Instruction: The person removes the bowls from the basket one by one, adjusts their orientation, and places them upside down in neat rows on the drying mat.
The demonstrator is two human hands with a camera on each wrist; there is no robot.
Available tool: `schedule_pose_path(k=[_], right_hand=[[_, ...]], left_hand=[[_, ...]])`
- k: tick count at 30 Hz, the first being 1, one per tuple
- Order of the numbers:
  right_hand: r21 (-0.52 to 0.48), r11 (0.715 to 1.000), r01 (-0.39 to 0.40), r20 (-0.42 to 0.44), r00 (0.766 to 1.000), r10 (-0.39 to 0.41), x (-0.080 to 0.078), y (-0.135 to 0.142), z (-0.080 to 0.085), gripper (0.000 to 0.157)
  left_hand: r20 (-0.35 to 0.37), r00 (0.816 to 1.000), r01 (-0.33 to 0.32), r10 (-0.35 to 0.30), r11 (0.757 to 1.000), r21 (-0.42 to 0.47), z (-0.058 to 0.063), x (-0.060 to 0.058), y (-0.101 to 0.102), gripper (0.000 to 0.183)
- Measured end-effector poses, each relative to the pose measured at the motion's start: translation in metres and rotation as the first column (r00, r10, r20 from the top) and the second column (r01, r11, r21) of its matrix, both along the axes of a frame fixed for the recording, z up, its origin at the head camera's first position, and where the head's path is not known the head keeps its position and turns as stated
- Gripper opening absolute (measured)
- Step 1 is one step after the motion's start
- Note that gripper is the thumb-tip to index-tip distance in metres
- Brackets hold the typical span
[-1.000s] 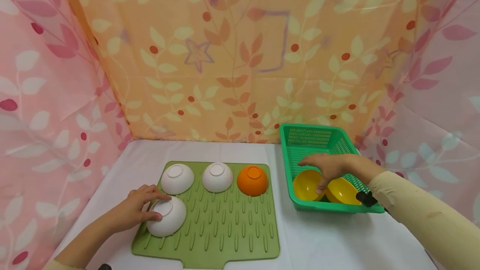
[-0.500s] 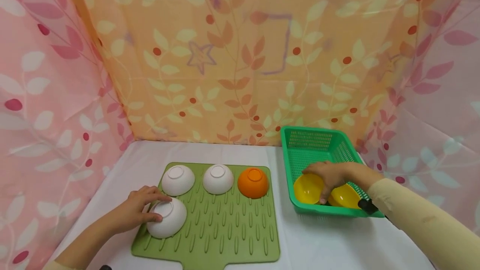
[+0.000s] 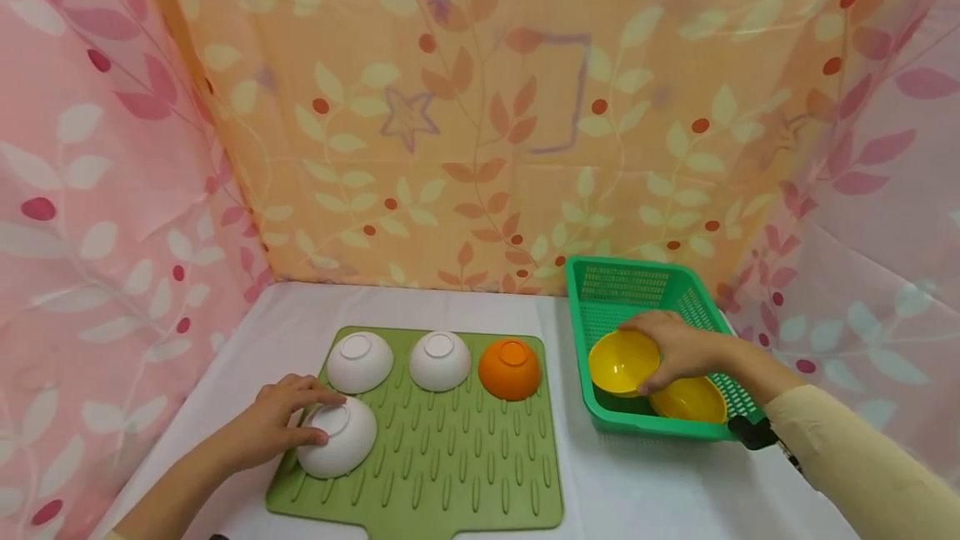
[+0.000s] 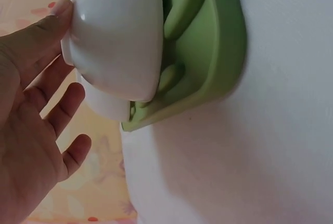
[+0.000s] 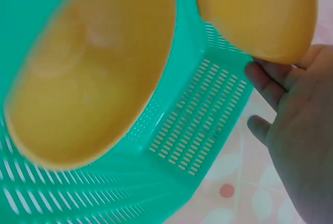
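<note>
My left hand (image 3: 281, 423) pinches the foot of an upside-down white bowl (image 3: 341, 440) on the front left of the green drying mat (image 3: 450, 448). In the left wrist view, thumb and index finger meet the bowl's (image 4: 117, 36) foot, and the other fingers spread free. My right hand (image 3: 678, 352) grips a yellow bowl (image 3: 621, 365) by its right side, inside the green basket (image 3: 581, 340). That bowl (image 5: 260, 15) is lifted, its hollow facing me. A second yellow bowl (image 3: 693, 400) lies lower in the basket, under my right hand.
Two more white bowls (image 3: 360, 365) and an orange bowl (image 3: 510, 373) sit upside down along the mat's back edge. A white cloth (image 3: 510, 307) covers the table. Patterned curtains (image 3: 450, 107) enclose the back and both sides.
My right hand has closed on the left yellow bowl and raised it slightly off the basket floor. The left hand keeps its place on the white bowl. The view has shifted a little.
</note>
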State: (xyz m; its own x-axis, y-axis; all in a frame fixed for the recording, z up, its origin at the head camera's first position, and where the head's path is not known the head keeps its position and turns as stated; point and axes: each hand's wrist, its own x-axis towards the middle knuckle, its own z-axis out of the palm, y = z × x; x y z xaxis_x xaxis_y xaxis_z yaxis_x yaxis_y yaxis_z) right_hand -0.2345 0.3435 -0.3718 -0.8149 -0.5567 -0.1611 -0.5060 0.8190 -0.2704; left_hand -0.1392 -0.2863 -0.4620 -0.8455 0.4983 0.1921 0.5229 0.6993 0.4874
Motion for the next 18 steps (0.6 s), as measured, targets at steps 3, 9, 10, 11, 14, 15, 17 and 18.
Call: schedule_pose_path(k=[3, 9, 10, 11, 14, 15, 17, 18], right_hand=[[-0.08, 0.997, 0.024, -0.072, 0.997, -0.03, 0.008, 0.004, 0.001, 0.102], [-0.224, 0.966, 0.126, -0.137, 0.978, -0.159, 0.026, 0.005, 0.0, 0.103], [-0.246, 0.959, 0.139, -0.147, 0.973, -0.179, 0.029, 0.004, -0.001, 0.103], [-0.27, 0.951, 0.147, -0.157, 0.968, -0.195, 0.032, 0.003, -0.001, 0.104], [-0.352, 0.92, 0.171, -0.17, 0.955, -0.243, 0.041, -0.002, -0.003, 0.102], [-0.378, 0.908, 0.18, -0.172, 0.95, -0.259, 0.045, -0.005, -0.004, 0.101], [-0.425, 0.883, 0.198, -0.17, 0.941, -0.292, 0.052, -0.012, -0.006, 0.1], [-0.445, 0.872, 0.204, -0.167, 0.938, -0.304, 0.056, -0.016, -0.008, 0.099]], left_hand=[[-0.006, 1.0, -0.019, 0.019, 1.0, -0.011, 0.003, 0.001, 0.0, 0.049], [-0.013, 0.999, -0.031, 0.03, 0.998, -0.051, 0.007, 0.003, 0.0, 0.049], [-0.016, 0.999, -0.03, 0.029, 0.998, -0.055, 0.007, 0.003, 0.0, 0.049], [-0.018, 0.999, -0.029, 0.028, 0.998, -0.06, 0.007, 0.003, 0.0, 0.049], [-0.018, 0.999, -0.028, 0.027, 0.998, -0.062, 0.006, 0.003, 0.001, 0.049], [-0.015, 1.0, -0.029, 0.028, 0.998, -0.06, 0.006, 0.003, 0.001, 0.049], [-0.015, 1.0, -0.027, 0.026, 0.998, -0.06, 0.004, 0.003, 0.002, 0.049], [-0.013, 1.0, -0.025, 0.024, 0.998, -0.057, 0.003, 0.003, 0.003, 0.049]])
